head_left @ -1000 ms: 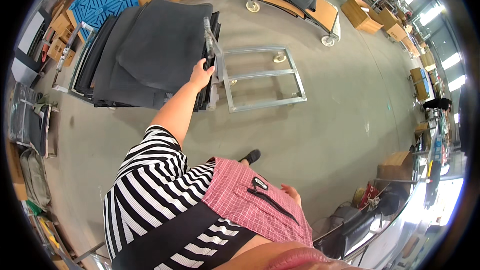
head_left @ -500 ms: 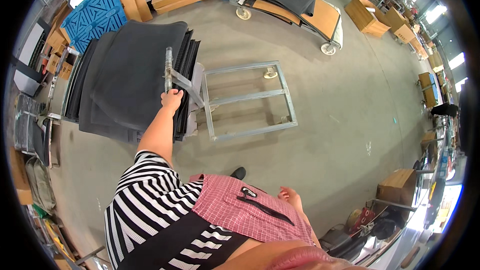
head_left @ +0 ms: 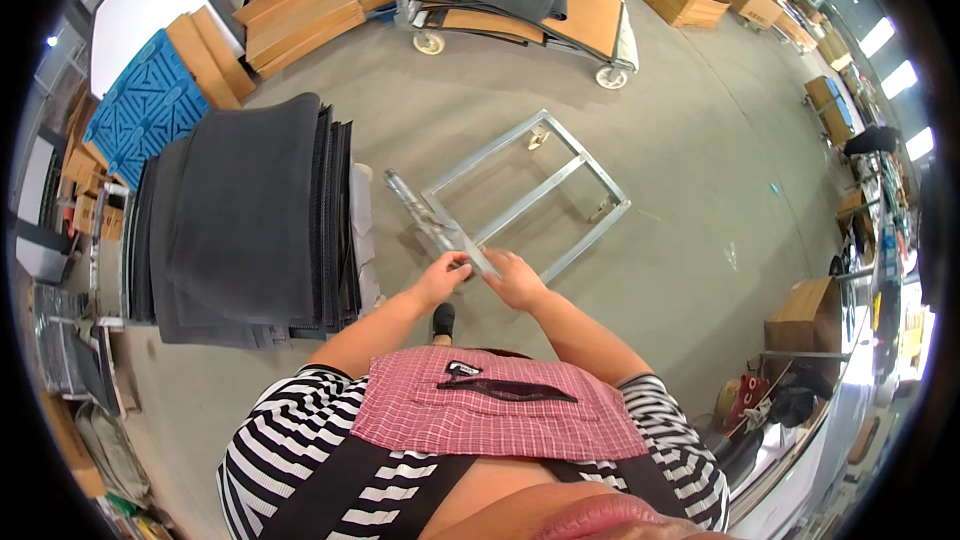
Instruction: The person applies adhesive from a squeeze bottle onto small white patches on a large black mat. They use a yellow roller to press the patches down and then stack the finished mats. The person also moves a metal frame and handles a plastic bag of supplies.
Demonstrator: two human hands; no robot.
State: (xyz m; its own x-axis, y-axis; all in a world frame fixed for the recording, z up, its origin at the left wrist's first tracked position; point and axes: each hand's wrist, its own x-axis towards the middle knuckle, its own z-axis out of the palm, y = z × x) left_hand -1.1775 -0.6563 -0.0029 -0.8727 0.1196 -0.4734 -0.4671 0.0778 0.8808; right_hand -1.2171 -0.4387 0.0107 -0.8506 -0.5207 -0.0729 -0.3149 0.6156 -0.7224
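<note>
Since the earlier frame the wheeled metal frame [head_left: 532, 200] has swung round beside the stack of dark sheets [head_left: 250, 210], and the right hand [head_left: 517, 283] has come up, now closed on the near end of its handle [head_left: 420, 212]. The left hand [head_left: 440, 282] is half curled at that handle, though whether it grips I cannot tell. Farther out, a dark label [head_left: 463, 369] on the pink checked apron [head_left: 500, 415] and printing on cardboard boxes [head_left: 305, 15] are too small to read.

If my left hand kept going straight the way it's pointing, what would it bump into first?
Most likely the silver metal handle of the wheeled frame. It's right by your left hand's fingertips, which may already touch it; depth is hard to judge here.
</note>
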